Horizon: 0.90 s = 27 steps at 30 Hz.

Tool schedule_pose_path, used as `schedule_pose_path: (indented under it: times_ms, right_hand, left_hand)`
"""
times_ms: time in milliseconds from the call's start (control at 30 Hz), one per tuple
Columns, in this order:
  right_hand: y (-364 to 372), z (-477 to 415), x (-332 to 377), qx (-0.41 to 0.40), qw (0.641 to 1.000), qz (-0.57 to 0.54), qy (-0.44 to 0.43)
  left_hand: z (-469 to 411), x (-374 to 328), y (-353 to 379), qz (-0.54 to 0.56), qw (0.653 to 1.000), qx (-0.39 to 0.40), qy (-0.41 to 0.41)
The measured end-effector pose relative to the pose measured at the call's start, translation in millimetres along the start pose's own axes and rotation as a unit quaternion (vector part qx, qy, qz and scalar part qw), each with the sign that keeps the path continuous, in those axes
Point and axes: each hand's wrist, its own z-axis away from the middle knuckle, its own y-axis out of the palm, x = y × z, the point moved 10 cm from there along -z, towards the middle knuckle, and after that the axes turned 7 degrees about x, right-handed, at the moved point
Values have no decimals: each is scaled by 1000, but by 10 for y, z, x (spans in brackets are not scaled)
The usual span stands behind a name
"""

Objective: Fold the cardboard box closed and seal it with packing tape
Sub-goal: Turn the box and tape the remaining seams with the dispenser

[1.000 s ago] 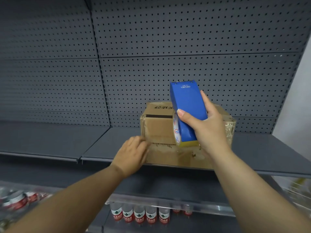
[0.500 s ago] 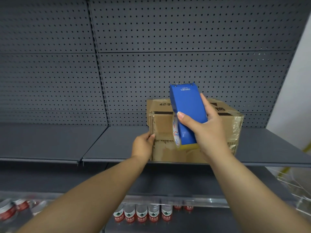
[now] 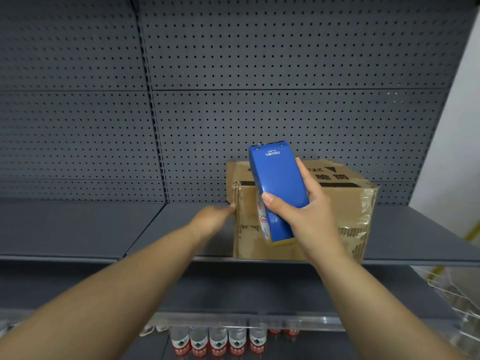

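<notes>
A worn brown cardboard box (image 3: 345, 203) stands at the front edge of a grey shelf (image 3: 78, 229), its top flaps down with old tape along the edges. My right hand (image 3: 298, 216) grips a blue tape dispenser (image 3: 275, 183) with a roll of tape, held in front of the box's near face. My left hand (image 3: 213, 219) touches the box's left front corner; its fingers are partly hidden against the cardboard.
Grey pegboard panels (image 3: 259, 74) form the back wall. Below the shelf stand several water bottles with red labels (image 3: 218, 341). A white wire basket (image 3: 462, 294) sits at the lower right. A pale wall (image 3: 457, 126) borders the right side.
My left hand slid from the box's front face to its left corner. The box now sits turned and further right in view. The dispenser stays in my right hand.
</notes>
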Motion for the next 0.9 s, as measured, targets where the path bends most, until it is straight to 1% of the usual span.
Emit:
schedule_pose_path:
  times_ms: [33, 67, 100, 133, 167, 200, 233, 267, 333, 433, 567, 633, 800, 900]
  right_hand:
    - [16, -4, 19, 4, 1000, 0, -4]
    - [30, -8, 39, 8, 1000, 0, -8]
    - [46, -10, 59, 11, 1000, 1, -13]
    - [62, -9, 78, 12, 1000, 3, -16]
    - [85, -8, 99, 13, 1000, 4, -21]
    - [111, -2, 129, 15, 1000, 5, -26]
    - [138, 6, 165, 18, 999, 7, -32]
    - [163, 17, 200, 21, 999, 10, -37]
    - [198, 50, 282, 23, 999, 14, -48]
    - [245, 132, 396, 24, 997, 30, -64]
    - [293, 269, 493, 20, 996, 48, -77]
    - [300, 333, 547, 21, 995, 47, -83]
    - [234, 552, 657, 20, 993, 60, -101]
    - [204, 706, 751, 29, 990, 74, -115]
  left_hand:
    - [33, -143, -144, -29, 999, -15, 10]
    - [66, -324, -319, -31, 998, -42, 36]
    - [115, -522, -488, 1, 995, -65, 69]
    - [156, -714, -612, 57, 991, -64, 102]
    - [197, -908, -669, 121, 983, -34, 132]
    - [235, -1081, -677, 173, 972, 13, 158]
    - [280, -1227, -665, 200, 963, 57, 173]
    - [333, -1345, -652, 203, 959, 93, 177]
    - [449, -1499, -617, 186, 956, 149, 173]
    - [597, -1564, -543, 154, 953, 206, 161]
    - [769, -1550, -526, 137, 956, 215, 145]
    - [875, -1548, -496, 116, 956, 231, 138]
    - [1174, -1624, -404, 120, 947, 271, 126]
    - [1363, -1665, -331, 102, 946, 285, 116]
